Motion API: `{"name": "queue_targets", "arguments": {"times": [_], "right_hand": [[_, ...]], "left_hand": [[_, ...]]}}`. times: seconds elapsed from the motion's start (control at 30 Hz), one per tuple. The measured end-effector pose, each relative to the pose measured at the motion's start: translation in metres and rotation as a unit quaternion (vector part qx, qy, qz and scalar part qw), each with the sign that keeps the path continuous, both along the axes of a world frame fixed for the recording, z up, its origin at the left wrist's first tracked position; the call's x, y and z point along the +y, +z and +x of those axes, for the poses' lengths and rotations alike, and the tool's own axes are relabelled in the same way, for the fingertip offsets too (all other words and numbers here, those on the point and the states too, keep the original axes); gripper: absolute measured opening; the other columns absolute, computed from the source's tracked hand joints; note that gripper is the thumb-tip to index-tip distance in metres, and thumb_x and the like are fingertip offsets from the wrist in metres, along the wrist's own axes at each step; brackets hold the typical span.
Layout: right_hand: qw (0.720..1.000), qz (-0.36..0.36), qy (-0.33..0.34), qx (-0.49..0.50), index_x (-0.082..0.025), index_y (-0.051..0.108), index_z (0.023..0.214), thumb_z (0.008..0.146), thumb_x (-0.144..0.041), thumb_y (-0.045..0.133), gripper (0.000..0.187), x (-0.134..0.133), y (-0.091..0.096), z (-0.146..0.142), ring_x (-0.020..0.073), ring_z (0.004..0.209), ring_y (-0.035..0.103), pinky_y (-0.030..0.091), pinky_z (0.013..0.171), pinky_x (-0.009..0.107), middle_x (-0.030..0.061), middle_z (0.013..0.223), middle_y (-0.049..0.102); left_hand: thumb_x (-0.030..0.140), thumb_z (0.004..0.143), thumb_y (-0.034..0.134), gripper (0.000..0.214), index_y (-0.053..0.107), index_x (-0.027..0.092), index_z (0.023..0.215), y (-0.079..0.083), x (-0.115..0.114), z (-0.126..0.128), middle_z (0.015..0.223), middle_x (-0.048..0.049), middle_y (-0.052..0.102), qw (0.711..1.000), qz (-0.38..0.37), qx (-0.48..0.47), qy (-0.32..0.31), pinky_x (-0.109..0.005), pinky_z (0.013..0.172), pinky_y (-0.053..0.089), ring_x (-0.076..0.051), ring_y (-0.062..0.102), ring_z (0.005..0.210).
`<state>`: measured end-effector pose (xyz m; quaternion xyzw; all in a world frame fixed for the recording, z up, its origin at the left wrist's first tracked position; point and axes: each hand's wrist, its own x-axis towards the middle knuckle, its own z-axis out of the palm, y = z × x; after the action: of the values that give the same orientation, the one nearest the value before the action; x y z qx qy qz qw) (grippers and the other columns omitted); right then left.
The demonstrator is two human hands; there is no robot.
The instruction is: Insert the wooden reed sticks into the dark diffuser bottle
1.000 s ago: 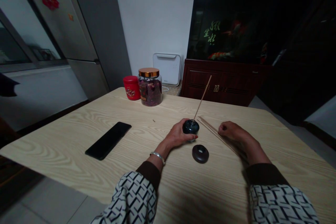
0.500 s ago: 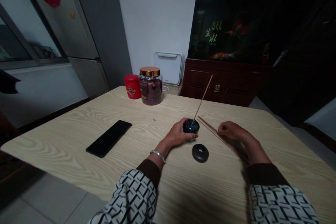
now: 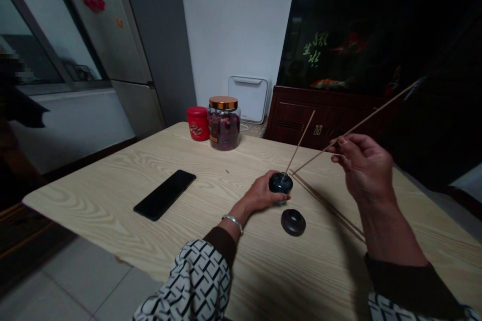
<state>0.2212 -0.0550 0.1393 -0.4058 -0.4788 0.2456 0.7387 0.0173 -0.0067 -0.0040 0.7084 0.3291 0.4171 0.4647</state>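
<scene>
The left hand (image 3: pixel 259 195) stays low by the bench, its fingers curled around a small dark glazed pot (image 3: pixel 280 182) and holding it firmly. A thin wooden stick (image 3: pixel 300 141) stands tilted out of the top of the pot. A silver bangle (image 3: pixel 232 221) circles the left wrist.

The right hand (image 3: pixel 365 168), which lay on the bench in the earlier frame, is now raised well above it. Its thumb and first fingers pinch a second long wooden stick (image 3: pixel 391 102), and the other fingers curl loosely. That stick slants down across the view, its lower end just beside the pot.

A few more loose sticks (image 3: pixel 327 208) lie together on the bench, running toward its near edge, below the raised hand. A dark ring-shaped stand (image 3: pixel 292 222) sits just in front of the pot, not touching the left hand.

On the pale wood-grain bench (image 3: pixel 94 200), a black phone (image 3: pixel 164 195) lies face down or dark toward the left edge. Near the far edge stand a glass jar of dried rosebuds (image 3: pixel 224 129) with a copper-coloured lid and a red tin (image 3: pixel 198 123). Beyond the bench are a white wall heater (image 3: pixel 248 99), a dark wooden cabinet (image 3: pixel 289 115) under a fish tank (image 3: pixel 339 35), and a steel fridge (image 3: pixel 150 45).
</scene>
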Motion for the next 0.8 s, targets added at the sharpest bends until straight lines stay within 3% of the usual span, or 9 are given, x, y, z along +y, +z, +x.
{"name": "queue_targets", "arguments": {"times": [0.2,0.47,0.67,0.73,0.8], "right_hand": [[0.996,0.015,-0.018,-0.083,-0.020,0.064,0.086,0.080,-0.033,0.077,0.019,0.007,-0.019,-0.020,0.0128,0.072,0.066,0.052,0.055,0.021,0.0012,0.080,0.068],[0.977,-0.112,0.077,-0.162,-0.019,0.062,0.082,0.075,-0.046,0.076,0.032,0.017,-0.042,-0.027,0.0162,0.070,0.066,0.055,0.057,0.027,0.0016,0.076,0.065],[0.902,-0.234,0.171,-0.319,-0.018,0.064,0.083,0.079,-0.055,0.066,0.037,0.020,-0.044,0.003,0.0178,0.071,0.065,0.053,0.060,0.030,0.0044,0.079,0.067],[0.876,-0.255,0.137,-0.387,-0.019,0.064,0.084,0.083,-0.051,0.061,0.032,0.025,-0.048,0.028,0.0176,0.070,0.064,0.051,0.061,0.029,0.0047,0.079,0.067],[0.820,-0.289,0.064,-0.490,-0.019,0.065,0.081,0.083,-0.042,0.062,0.024,0.030,-0.056,0.054,0.0176,0.069,0.062,0.047,0.062,0.029,0.0055,0.077,0.068]], "left_hand": [[0.037,0.061,0.089,0.073,0.059,0.018,0.125,-0.003,0.001,0.001,0.109,-0.0102,0.068,1.000,-0.007,-0.015,-0.002,-0.039,0.092,0.052,-0.026,0.064,0.101],[0.035,0.062,0.089,0.072,0.059,0.017,0.125,-0.001,0.001,0.001,0.109,-0.0091,0.068,1.000,0.002,-0.012,-0.003,-0.037,0.090,0.051,-0.024,0.062,0.100],[0.036,0.062,0.088,0.073,0.059,0.017,0.126,0.000,0.000,0.001,0.109,-0.0095,0.068,1.000,0.003,-0.002,-0.002,-0.038,0.089,0.051,-0.024,0.062,0.100],[0.036,0.062,0.088,0.073,0.058,0.018,0.126,0.000,0.001,0.001,0.109,-0.0094,0.068,1.000,0.002,-0.003,-0.004,-0.039,0.090,0.051,-0.024,0.063,0.100],[0.036,0.063,0.088,0.072,0.058,0.018,0.126,0.000,0.001,0.000,0.109,-0.0091,0.068,1.000,0.005,-0.001,-0.008,-0.039,0.091,0.050,-0.024,0.063,0.100]]}}
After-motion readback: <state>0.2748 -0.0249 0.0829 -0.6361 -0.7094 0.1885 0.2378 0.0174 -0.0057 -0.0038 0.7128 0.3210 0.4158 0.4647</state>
